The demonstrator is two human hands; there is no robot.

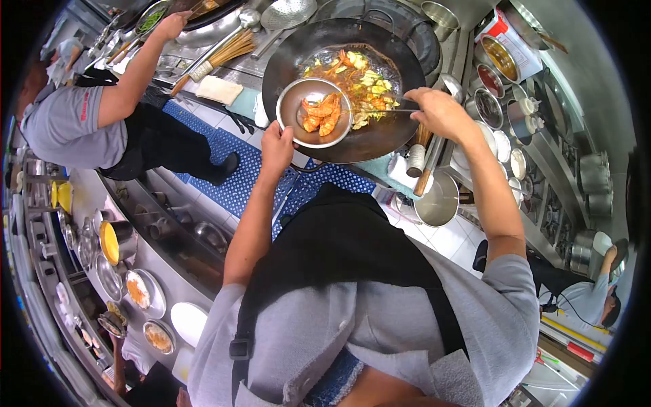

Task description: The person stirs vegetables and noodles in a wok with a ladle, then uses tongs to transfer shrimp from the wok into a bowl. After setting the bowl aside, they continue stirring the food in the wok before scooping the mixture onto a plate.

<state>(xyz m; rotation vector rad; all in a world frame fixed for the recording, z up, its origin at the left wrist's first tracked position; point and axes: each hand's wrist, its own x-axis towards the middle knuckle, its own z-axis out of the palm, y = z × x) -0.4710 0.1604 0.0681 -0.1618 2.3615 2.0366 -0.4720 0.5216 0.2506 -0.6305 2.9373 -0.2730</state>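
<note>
My left hand (277, 150) grips the rim of a steel bowl (290, 102), holding it over the near left part of a large black wok (369, 150). In the bowl lie several orange, sauce-coated prawns (322, 115). My right hand (441, 114) is closed on a thin metal utensil (393, 110) that reaches in over the wok's right side; its exact kind is hard to make out. Brown sauce with pale green and yellow vegetable pieces (369, 81) and some orange pieces fills the wok's middle.
A bamboo wok brush (227, 47) and a perforated skimmer (288, 12) lie left of the wok. Sauce containers (498, 57) line the right side. A steel pot (437, 200) stands below right. A co-worker (78, 125) works at left, another person (583, 298) at far right. Plated food (139, 292) sits behind left.
</note>
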